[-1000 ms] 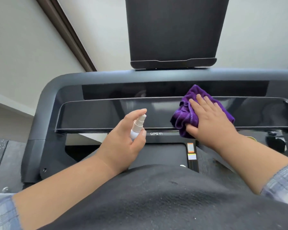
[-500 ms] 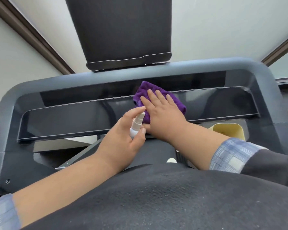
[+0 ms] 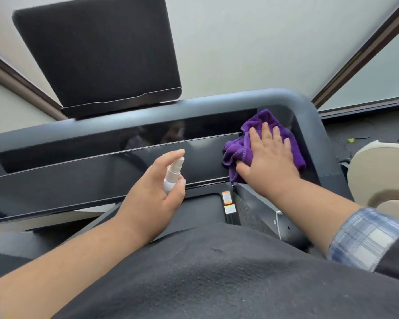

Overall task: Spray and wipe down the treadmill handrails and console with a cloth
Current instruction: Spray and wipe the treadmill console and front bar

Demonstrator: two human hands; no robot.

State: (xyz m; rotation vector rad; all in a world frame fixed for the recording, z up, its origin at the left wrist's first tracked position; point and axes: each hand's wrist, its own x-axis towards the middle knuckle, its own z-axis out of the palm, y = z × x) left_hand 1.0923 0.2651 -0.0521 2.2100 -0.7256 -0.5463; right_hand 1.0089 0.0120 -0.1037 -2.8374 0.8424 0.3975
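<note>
The treadmill's glossy black console (image 3: 101,171) runs across the view, framed by a grey handrail bar (image 3: 194,104). My right hand (image 3: 268,162) lies flat, fingers spread, pressing a crumpled purple cloth (image 3: 247,146) against the console's right end, next to the bar's rounded right corner. My left hand (image 3: 154,196) grips a small white spray bottle (image 3: 173,174) in front of the console's middle, forefinger raised over the nozzle. The lower part of the bottle is hidden in my palm.
A dark screen (image 3: 97,51) on a stand rises behind the console at upper left. Orange and white warning labels (image 3: 228,202) sit on the deck below. A beige rounded object (image 3: 382,171) stands at the right edge. My dark-clothed torso fills the bottom.
My right hand has slid the purple cloth from the console's middle to its right end. My left hand keeps hold of the spray bottle. The view has swung to the right.
</note>
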